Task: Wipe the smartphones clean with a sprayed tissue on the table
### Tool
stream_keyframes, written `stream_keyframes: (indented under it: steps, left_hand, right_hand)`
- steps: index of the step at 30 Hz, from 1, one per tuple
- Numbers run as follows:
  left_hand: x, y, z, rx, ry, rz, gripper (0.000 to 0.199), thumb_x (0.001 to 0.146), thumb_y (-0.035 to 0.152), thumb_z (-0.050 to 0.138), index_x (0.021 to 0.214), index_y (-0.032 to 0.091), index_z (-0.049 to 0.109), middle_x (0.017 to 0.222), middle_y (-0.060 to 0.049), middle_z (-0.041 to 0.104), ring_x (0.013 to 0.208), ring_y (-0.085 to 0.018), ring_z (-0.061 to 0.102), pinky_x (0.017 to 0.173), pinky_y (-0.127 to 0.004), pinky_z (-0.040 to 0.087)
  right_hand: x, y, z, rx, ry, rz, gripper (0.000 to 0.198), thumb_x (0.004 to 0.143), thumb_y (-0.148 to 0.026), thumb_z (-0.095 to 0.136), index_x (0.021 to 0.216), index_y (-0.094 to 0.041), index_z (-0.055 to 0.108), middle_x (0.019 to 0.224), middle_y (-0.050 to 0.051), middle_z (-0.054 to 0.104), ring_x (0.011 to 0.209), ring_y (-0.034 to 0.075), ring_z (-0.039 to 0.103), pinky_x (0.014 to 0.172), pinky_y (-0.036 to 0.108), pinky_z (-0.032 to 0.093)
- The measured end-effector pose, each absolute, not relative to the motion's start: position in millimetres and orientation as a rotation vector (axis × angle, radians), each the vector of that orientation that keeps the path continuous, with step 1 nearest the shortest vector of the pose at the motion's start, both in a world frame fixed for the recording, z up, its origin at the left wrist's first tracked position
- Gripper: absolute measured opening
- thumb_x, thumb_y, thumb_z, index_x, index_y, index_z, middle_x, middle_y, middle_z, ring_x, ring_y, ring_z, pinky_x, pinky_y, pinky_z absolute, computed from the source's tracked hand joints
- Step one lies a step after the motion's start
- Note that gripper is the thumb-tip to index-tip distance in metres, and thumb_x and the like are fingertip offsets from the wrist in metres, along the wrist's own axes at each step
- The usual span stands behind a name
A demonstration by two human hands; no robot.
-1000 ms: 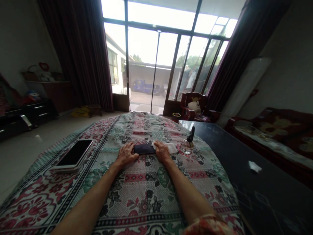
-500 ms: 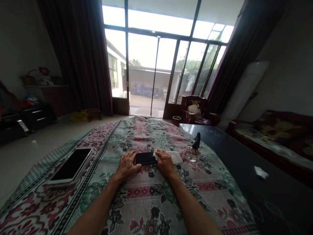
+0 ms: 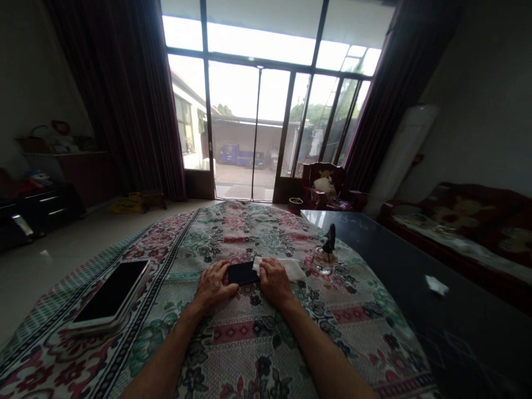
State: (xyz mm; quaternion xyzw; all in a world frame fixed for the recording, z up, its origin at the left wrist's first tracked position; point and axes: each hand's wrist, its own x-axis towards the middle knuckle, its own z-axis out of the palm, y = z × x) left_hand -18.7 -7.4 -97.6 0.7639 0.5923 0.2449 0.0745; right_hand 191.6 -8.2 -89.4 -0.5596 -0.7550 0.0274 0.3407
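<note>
From my remote seat I have the dark flat device (image 3: pixel 241 273) lying lengthwise between both hands, in the middle of the worktop (image 3: pixel 243 354). My left hand (image 3: pixel 213 285) has its grip closed on the device's left end, thumb along the near edge, I judge to keep it from sliding. My right hand (image 3: pixel 274 284) has its grip closed on a white cloth (image 3: pixel 295 269), pressed over the device's right end; the loose part trails off to the right. A clear bottle with a black top (image 3: pixel 324 260) stands just beyond the cloth, handy for that side. The flat slabs (image 3: pixel 108 296), stacked well to the left, seem set there to leave elbow room (the top one looks like a tablet).

The worktop wears a floral cloth. Right of it is a dark glossy table (image 3: pixel 382 271) with a crumpled white scrap (image 3: pixel 437 285). Glazed doors (image 3: pixel 235 185) ahead backlight a dim room.
</note>
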Motion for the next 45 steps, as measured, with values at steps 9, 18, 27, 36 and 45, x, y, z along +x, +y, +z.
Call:
stream_keyframes:
  steps: [9,18,27,36,45]
  left_hand:
    - [-22,-5,-98,2.272,1.74,0.743,0.054,0.071,0.033,0.069,0.123,0.02,0.062,0.14,-0.012,0.055,0.131,-0.03,0.048,0.109,-0.042,0.037]
    - [-24,-2,-101,2.261,1.717,0.754,0.057,0.068,0.034,0.071,0.122,0.019,0.062,0.139,-0.012,0.056,0.13,-0.031,0.049,0.109,-0.044,0.037]
    - [-28,0,-102,2.295,1.672,0.773,0.06,0.069,0.044,0.071,0.123,0.018,0.063,0.139,-0.013,0.056,0.131,-0.032,0.05,0.11,-0.043,0.038]
    - [-27,-2,-101,2.268,1.709,0.759,0.059,0.07,0.043,0.072,0.123,0.018,0.062,0.14,-0.012,0.056,0.131,-0.031,0.049,0.11,-0.042,0.037]
    - [-26,-3,-104,2.275,1.735,0.77,0.058,0.068,0.039,0.075,0.122,0.018,0.063,0.139,-0.012,0.056,0.13,-0.029,0.05,0.11,-0.04,0.038]
  right_hand:
    - [159,-26,-81,-1.262,-2.302,0.15,0.031,0.096,-0.021,0.044,0.12,-0.02,0.064,0.138,0.007,0.058,0.131,0.023,0.045,0.111,0.039,0.031]
    - [162,-21,-78,-1.355,-2.265,0.166,0.031,0.098,-0.025,0.042,0.119,-0.028,0.065,0.139,0.001,0.058,0.133,0.025,0.043,0.11,0.048,0.024]
    - [210,7,-79,-1.689,-2.001,0.143,0.036,0.097,-0.021,0.039,0.12,-0.024,0.066,0.139,0.004,0.058,0.128,0.024,0.047,0.105,0.042,0.032]
    - [202,-7,-82,-1.692,-1.979,0.063,0.032,0.096,-0.02,0.042,0.112,-0.022,0.07,0.134,0.004,0.062,0.126,0.025,0.049,0.104,0.041,0.032]
    - [161,-41,-82,-1.31,-2.24,0.069,0.026,0.095,-0.023,0.048,0.107,-0.023,0.07,0.13,0.003,0.065,0.126,0.024,0.049,0.103,0.038,0.034]
